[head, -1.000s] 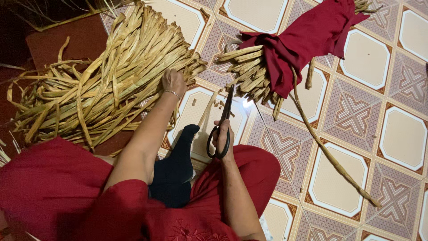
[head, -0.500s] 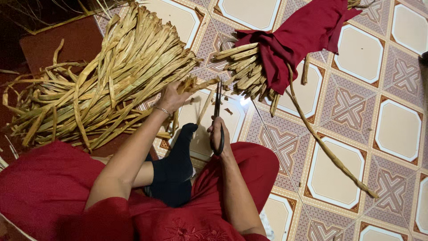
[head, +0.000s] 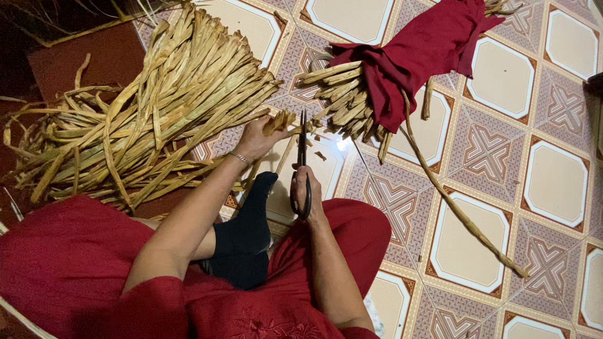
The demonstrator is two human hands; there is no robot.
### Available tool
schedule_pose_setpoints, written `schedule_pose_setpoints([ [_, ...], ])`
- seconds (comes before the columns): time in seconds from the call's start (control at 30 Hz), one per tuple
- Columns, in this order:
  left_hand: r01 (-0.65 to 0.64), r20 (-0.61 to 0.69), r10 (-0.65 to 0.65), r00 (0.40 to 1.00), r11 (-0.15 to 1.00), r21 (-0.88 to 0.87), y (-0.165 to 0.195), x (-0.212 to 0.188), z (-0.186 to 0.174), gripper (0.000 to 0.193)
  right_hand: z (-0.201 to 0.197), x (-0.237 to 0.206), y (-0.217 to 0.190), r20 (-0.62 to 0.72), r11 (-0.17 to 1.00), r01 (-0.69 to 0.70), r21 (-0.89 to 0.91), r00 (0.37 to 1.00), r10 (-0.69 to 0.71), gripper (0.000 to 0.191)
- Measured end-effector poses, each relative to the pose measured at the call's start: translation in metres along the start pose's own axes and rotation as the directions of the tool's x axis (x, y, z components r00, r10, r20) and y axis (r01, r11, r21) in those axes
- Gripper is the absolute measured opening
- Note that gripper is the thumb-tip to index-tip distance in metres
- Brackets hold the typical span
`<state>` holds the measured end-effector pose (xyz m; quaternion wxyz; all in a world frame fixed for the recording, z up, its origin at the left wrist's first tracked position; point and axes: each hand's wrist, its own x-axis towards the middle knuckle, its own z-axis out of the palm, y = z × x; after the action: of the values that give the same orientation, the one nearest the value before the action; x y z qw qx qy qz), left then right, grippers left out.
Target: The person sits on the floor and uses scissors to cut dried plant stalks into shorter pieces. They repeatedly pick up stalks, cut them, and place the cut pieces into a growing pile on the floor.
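My right hand [head: 308, 191] grips the handles of black scissors [head: 302, 160], whose blades point away from me, almost shut. My left hand [head: 256, 139] holds a dried, straw-coloured plant strip [head: 281, 120] right beside the blades. To the left lies a big pile of the same dried strips [head: 157, 100] on the floor. Beyond the scissors sits a second bundle of strips [head: 345, 103] wrapped in a dark red cloth [head: 421, 50].
I sit on a patterned tile floor [head: 553, 188] in red clothes, with a black-socked foot [head: 248, 229] between my arms. One long loose strip [head: 461, 216] runs from the wrapped bundle toward the lower right. Small cut scraps lie near the scissors.
My left hand drew back from the big pile toward the scissors, bringing a strip end up to the blades. The scissors closed from open to nearly shut.
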<state>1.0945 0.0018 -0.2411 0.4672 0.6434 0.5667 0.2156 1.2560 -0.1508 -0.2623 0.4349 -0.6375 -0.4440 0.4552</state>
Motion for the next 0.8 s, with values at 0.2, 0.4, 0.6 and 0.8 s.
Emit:
schedule_pose_setpoints([
  [0.2, 0.068, 0.136, -0.031, 0.99, 0.958, -0.279, 0.007, 0.005, 0.002, 0.033, 0.001, 0.002, 0.006, 0.086, 0.972, 0.007, 0.237, 0.996, -0.028, 0.077],
  [0.4, 0.047, 0.067, -0.021, 0.998, 0.908, -0.417, -0.002, 0.0, 0.004, 0.039, 0.005, 0.007, 0.012, 0.109, 0.969, 0.029, 0.245, 0.992, -0.057, 0.086],
  [0.6, 0.048, -0.071, -0.097, 0.993, 0.859, -0.51, -0.004, 0.0, 0.008, 0.049, 0.006, 0.003, 0.005, 0.113, 0.983, -0.009, 0.185, 0.993, -0.012, 0.083],
  [0.8, 0.084, -0.017, -0.112, 0.994, 0.83, -0.551, -0.007, -0.006, 0.015, 0.043, 0.008, -0.004, -0.006, 0.019, 0.998, 0.044, -0.044, 0.999, -0.043, 0.076],
])
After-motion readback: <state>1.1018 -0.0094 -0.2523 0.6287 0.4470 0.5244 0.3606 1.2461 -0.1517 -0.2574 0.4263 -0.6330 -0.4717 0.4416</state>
